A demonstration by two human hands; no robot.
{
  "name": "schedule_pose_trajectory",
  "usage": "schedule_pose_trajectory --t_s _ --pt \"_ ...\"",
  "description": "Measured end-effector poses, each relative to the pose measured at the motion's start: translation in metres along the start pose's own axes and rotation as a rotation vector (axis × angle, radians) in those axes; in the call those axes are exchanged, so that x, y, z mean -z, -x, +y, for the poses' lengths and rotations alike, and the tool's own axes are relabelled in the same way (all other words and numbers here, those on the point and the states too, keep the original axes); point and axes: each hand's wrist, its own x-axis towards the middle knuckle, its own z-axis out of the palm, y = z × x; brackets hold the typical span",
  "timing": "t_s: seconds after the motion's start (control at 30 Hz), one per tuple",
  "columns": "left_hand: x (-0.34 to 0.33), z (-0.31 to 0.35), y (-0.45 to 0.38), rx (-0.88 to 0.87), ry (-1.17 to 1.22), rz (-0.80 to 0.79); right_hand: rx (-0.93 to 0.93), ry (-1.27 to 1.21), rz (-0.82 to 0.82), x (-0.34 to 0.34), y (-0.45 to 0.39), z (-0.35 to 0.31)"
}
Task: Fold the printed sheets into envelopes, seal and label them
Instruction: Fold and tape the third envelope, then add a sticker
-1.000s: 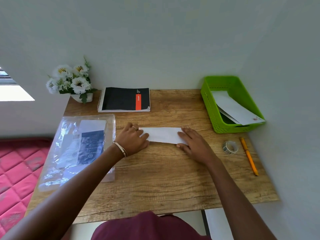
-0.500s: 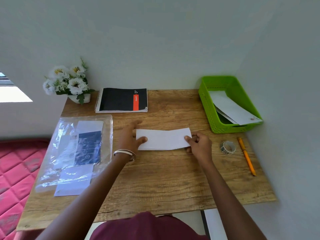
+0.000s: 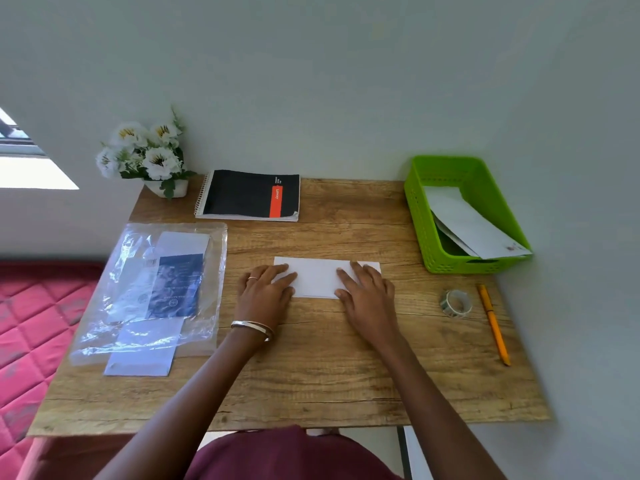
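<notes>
Lying flat near the middle of the wooden desk (image 3: 311, 375), the folded sheet (image 3: 318, 277) presents its long axis left to right, parallel to the desk's front edge and square to our forearms. We hold it down at both ends: the left hand (image 3: 266, 292) rests flat with its fingers spread over the left end, and the right hand (image 3: 367, 289) rests flat over the right end, with a bare strip of paper showing between them. Neither hand grips anything; both are unclenched, palms down, pressing. Both hands sit equally close to the sheet, so either may release first. We judge the current step to be creasing the fold, and the next move likely runs along that left-to-right axis. Outward to the right, the tape roll (image 3: 455, 303) and the orange pen (image 3: 493, 323) lie well apart from the sheet and nearer the right hand; the green basket (image 3: 420, 216) beyond them holds finished envelopes. To the left, the plastic sleeve (image 3: 149, 289) of printed sheets lies nearer the left hand.
</notes>
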Motion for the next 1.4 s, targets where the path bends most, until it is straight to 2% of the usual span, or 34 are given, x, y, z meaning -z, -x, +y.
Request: schedule_pose_trajectory --t_s 0.2,0.33,0.43,0.53,0.6,0.67,0.8,0.9,0.97,1.1,1.2,1.3,1.4 --pt "0.010 0.000 0.008 0.037 0.137 -0.045 0.026 -0.023 -0.007 -0.005 0.005 0.004" --pt "0.028 -0.015 0.033 0.121 0.169 0.197 0.035 -0.012 0.006 -0.010 0.006 0.005" --pt "0.044 -0.043 0.060 0.171 0.131 0.351 0.041 -0.021 0.113 -0.009 0.008 -0.001" --pt "0.056 -0.076 0.092 0.360 0.128 0.474 0.116 -0.103 0.271 -0.007 0.017 -0.023" --pt "0.061 -0.097 0.111 0.460 0.181 0.493 0.225 -0.196 0.336 -0.008 0.026 -0.046" --pt "0.066 -0.120 0.126 0.412 0.178 0.463 0.372 -0.246 0.358 -0.012 0.034 -0.074" --pt "0.085 -0.175 0.143 0.180 -0.029 0.291 0.632 -0.266 0.334 -0.025 0.049 -0.142" --pt "0.100 -0.204 0.146 0.201 -0.134 0.132 0.770 -0.235 0.262 -0.038 0.054 -0.189" --pt "0.107 -0.216 0.144 0.179 -0.194 0.095 0.826 -0.218 0.226 -0.049 0.054 -0.212" --pt "0.113 -0.231 0.138 0.001 -0.296 0.094 0.862 -0.148 0.232 -0.064 0.051 -0.243" --pt "0.112 -0.239 0.132 -0.131 -0.285 0.100 0.849 -0.053 0.238 -0.067 0.053 -0.251" --pt "0.111 -0.247 0.123 -0.158 -0.204 0.103 0.771 0.043 0.211 -0.068 0.057 -0.254" --pt "0.113 -0.249 0.113 -0.093 -0.021 0.151 0.692 0.092 0.223 -0.068 0.062 -0.261"
